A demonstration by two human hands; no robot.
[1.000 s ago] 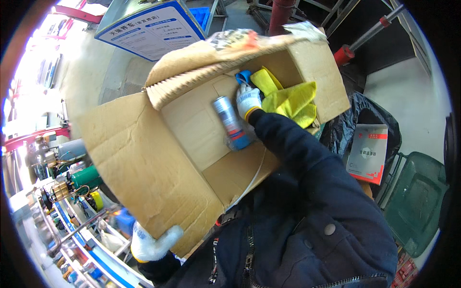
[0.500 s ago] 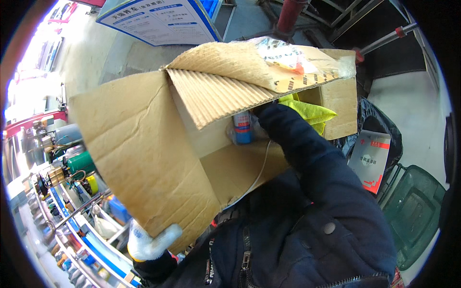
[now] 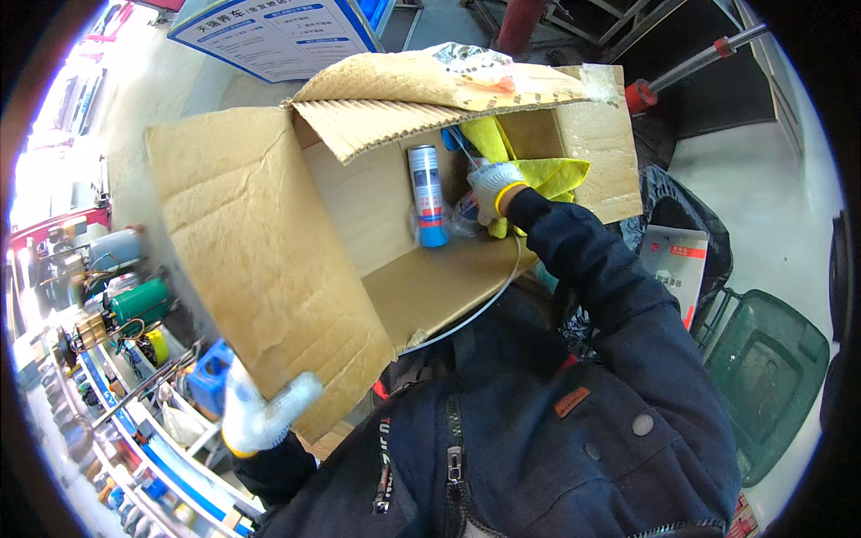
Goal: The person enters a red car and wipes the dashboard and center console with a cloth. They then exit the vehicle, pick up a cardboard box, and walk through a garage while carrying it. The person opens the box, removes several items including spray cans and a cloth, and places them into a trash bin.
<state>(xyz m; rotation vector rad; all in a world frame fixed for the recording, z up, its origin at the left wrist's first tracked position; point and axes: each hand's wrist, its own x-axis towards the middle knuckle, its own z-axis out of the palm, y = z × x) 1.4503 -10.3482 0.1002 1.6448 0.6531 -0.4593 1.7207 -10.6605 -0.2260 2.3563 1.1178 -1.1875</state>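
Note:
A worn cardboard box [image 3: 269, 242] sits tilted before me with its flaps open. My left hand [image 3: 265, 408], in a white knit glove, pinches the lower edge of its left flap. My right hand [image 3: 496, 186], gloved with a yellow cuff, is inside the box with its fingers curled; what they hold is hard to make out. A yellow cloth [image 3: 547, 175] lies against that hand, and a blue item [image 3: 451, 138] shows just above. Left of it stands a blue-and-white spray can [image 3: 428, 193]. A thin white cord [image 3: 484, 316] curves along the near edge.
A green bin lid [image 3: 767, 386] is at the right, near a black bin bag [image 3: 713, 224] and a grey-and-red carton [image 3: 674, 264]. Shelving with small parts [image 3: 134, 439] and a green machine [image 3: 139, 303] are on the left. A sign board [image 3: 278, 40] stands beyond the box.
The box has tipped and shifted slightly left, so its inside shows more. My right hand, hidden under the top flap before, is visible now. The left hand keeps its hold on the flap.

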